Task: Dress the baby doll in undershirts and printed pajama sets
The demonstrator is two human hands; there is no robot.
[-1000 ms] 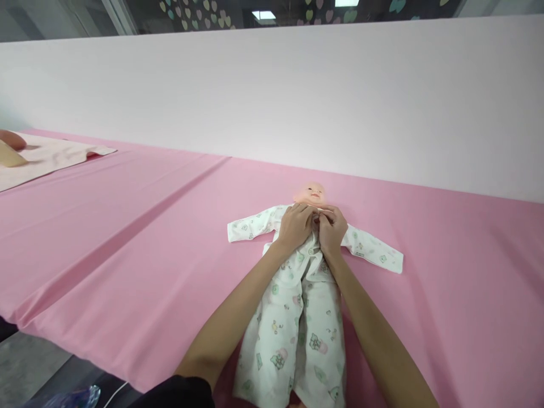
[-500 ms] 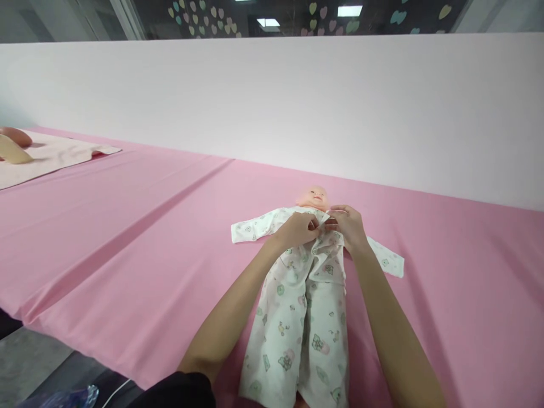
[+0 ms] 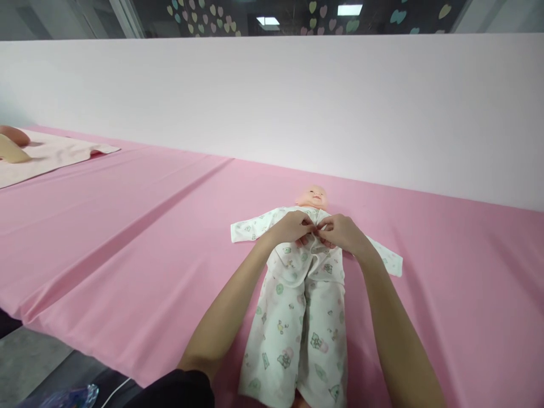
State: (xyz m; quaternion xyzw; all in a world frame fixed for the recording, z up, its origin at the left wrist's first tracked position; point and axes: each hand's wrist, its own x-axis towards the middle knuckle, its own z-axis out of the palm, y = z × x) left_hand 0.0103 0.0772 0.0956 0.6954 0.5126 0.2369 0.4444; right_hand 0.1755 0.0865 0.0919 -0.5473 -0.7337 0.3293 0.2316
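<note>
A baby doll [image 3: 313,196] lies on its back with its head toward the wall, dressed in a white printed baby shirt [image 3: 278,218] and matching trousers [image 3: 276,326]. The shirt's sleeves stretch out to both sides. My left hand [image 3: 294,226] is closed in a pinch on the front edge of the shirt at the chest. Right beside it, my right hand [image 3: 340,232] pinches the shirt front too, the fingertips of both hands nearly meeting. Whatever small fastening may be between the fingers is hidden.
Pink sheeting [image 3: 148,226] covers the padded surface, with creases running across it. A white wall [image 3: 272,96] rises behind the doll. At the far left, a pale cloth [image 3: 63,150] has part of another doll or limb [image 3: 12,148] on it. Grey floor [image 3: 29,362] shows at lower left.
My right hand has moved down and left from near the doll's neck, coming together with my left hand at the chest. The left hand has barely shifted.
</note>
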